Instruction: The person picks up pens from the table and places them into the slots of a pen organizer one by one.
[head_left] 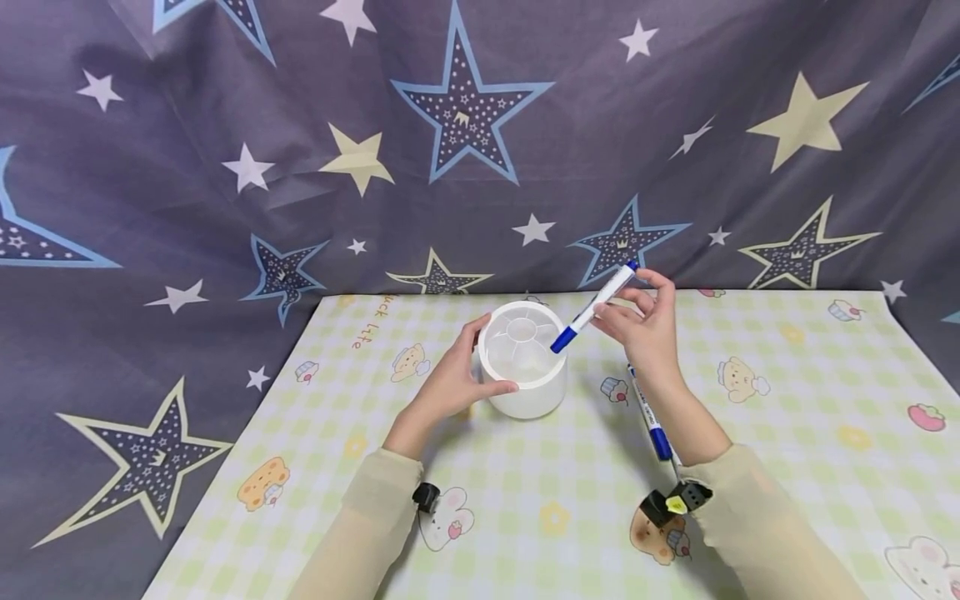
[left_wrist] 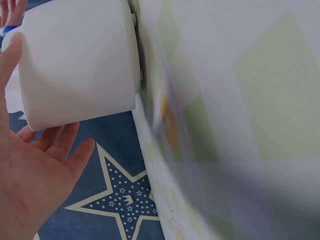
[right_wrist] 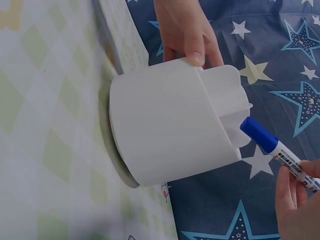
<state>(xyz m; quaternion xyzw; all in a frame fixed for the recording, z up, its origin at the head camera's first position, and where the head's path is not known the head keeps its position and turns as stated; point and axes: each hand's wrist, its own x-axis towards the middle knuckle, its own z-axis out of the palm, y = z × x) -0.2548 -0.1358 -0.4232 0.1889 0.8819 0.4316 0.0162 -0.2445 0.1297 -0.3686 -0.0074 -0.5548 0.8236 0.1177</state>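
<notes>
A round white pen organizer (head_left: pixel 531 402), with compartments inside its rim, stands upright on the table. My left hand (head_left: pixel 450 377) grips its left side, thumb at the near rim and fingers round the far side. My right hand (head_left: pixel 649 332) pinches a white whiteboard marker (head_left: pixel 597 302) with blue ends. The marker is tilted, its blue cap pointing down over the organizer's right rim. In the right wrist view, the marker's cap (right_wrist: pixel 258 134) is just outside the organizer's scalloped inner dividers (right_wrist: pixel 227 95).
A second blue-and-white marker (head_left: pixel 649 417) lies on the table beneath my right forearm. A pale sliver beside it is partly hidden by the wrist. The checked tablecloth (head_left: pixel 555 467) ends at a dark star-patterned curtain (head_left: pixel 480 225) behind.
</notes>
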